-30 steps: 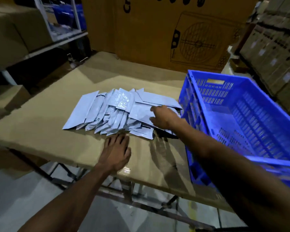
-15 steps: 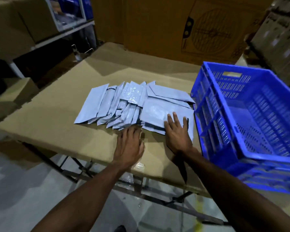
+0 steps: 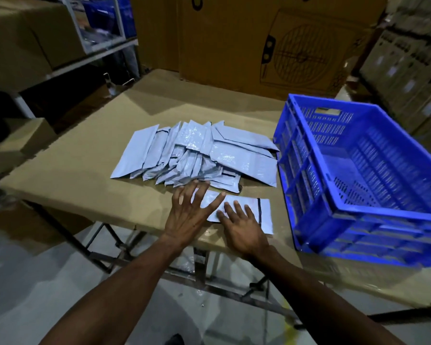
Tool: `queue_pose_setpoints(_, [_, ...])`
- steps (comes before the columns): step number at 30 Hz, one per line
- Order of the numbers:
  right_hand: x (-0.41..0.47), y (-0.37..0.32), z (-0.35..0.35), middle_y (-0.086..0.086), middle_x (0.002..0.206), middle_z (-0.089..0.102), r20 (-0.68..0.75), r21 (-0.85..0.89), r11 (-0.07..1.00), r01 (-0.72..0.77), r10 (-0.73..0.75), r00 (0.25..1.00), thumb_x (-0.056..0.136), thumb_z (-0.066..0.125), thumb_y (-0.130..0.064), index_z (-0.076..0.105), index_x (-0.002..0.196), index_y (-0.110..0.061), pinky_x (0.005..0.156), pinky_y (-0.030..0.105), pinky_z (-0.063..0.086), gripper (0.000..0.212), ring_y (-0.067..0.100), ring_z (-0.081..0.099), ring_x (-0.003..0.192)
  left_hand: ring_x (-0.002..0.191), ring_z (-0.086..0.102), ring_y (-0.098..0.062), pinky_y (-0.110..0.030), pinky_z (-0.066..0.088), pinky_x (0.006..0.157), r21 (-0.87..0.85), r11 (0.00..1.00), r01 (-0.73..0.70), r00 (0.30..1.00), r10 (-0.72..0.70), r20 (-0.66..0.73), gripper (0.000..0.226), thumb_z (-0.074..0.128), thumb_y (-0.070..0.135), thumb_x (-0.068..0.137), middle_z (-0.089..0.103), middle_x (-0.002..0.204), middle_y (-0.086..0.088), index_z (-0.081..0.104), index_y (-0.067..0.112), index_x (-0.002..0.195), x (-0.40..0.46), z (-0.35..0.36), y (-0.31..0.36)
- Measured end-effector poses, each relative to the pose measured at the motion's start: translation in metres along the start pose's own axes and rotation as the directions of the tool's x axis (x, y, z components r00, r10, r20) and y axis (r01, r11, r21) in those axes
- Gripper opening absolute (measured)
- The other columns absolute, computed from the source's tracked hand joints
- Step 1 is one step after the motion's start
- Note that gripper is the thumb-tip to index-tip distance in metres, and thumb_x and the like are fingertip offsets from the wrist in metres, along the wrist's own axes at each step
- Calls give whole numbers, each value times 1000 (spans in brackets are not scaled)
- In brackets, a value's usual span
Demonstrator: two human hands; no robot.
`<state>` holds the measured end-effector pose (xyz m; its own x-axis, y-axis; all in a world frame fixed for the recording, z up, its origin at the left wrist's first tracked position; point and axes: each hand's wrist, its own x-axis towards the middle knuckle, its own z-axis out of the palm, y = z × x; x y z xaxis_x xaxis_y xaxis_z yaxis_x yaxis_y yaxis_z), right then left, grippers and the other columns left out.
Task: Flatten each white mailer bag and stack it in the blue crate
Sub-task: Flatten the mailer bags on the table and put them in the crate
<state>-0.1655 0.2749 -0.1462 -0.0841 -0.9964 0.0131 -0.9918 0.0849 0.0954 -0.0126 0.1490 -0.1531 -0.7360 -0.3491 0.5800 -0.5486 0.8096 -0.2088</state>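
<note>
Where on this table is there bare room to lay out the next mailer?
Bare cardboard table top lies left of the mailer pile, and behind it toward the big carton. The front edge is crowded: left hand and right hand press one mailer flat, close beside the blue crate.

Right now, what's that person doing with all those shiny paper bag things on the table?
A person is flattening one white plastic mailer bag near the front edge of the brown cardboard-covered table. The left hand and right hand both press on it with spread fingers. A fanned pile of white mailer bags waits just behind. The blue slatted plastic crate on the right looks empty.
</note>
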Motion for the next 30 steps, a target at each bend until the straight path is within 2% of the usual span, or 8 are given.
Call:
queue_pose_setpoints(3, [-1,-16,-8,13,134,61,29,8,999,-53,52,998,92,29,-35,63,127,-19,99,58,44,52,38,55,126,132,51,-34,-59,29,110,2,999,-36,994,36,106,37,73,34,85,62,132,-6,67,21,119,-7,-5,-6])
queue_pose_setpoints(7, [-9,-24,-9,9,137,58,-10,88,996,10,-9,1000,101,21,-46,61,126,-18,103,60,39,56,37,49,132,118,62,-29,-66,27,112,-114,989,-90,976,110,189,53,53,59,90,72,106,-4,75,12,97,-24,-19,-21])
queue_pose_setpoints(10, [-6,-21,-17,4,143,54,-70,249,967,53,-37,997,101,-1,-51,56,134,-19,113,57,28,73,28,42,139,118,63,-28,-60,34,112,-197,978,-65,976,103,194,48,46,48,96,73,112,-6,75,11,105,-21,-18,-18])
queue_pose_setpoints(12, [5,-20,-22,3,146,51,-93,347,938,-9,44,995,100,0,-48,47,142,-17,119,49,18,70,22,36,143,120,63,-31,-50,39,112,-342,938,60,970,26,240,48,38,34,97,71,121,-14,71,5,117,-3,-17,-3])
queue_pose_setpoints(16, [19,-13,-23,4,149,45,-18,453,884,-120,144,989,91,-2,-49,32,150,-14,120,45,15,76,20,34,142,139,44,-36,-39,28,118,-583,726,365,879,-64,472,59,33,19,93,48,148,-24,43,-6,145,18,-13,26])
queue_pose_setpoints(21, [0,3,4,-4,158,32,-52,312,946,-91,112,992,101,11,-46,27,154,-19,121,45,11,62,22,22,148,152,25,-20,-43,14,124,-334,912,237,859,-35,511,71,11,39,94,30,164,-4,26,12,158,2,7,34])
queue_pose_setpoints(25, [0,11,6,4,154,40,-83,263,946,-189,217,973,103,19,-44,41,148,-19,116,52,25,56,29,35,142,154,20,-20,-47,11,123,-233,947,222,828,-57,558,73,0,46,97,25,166,2,27,19,159,5,8,36])
queue_pose_setpoints(30, [-13,24,14,0,156,37,-80,232,938,-258,283,956,101,23,-54,38,150,-28,112,57,26,57,28,32,144,155,10,-22,-50,7,124,-206,950,235,776,-56,629,79,-8,51,92,15,169,5,17,22,161,8,5,35])
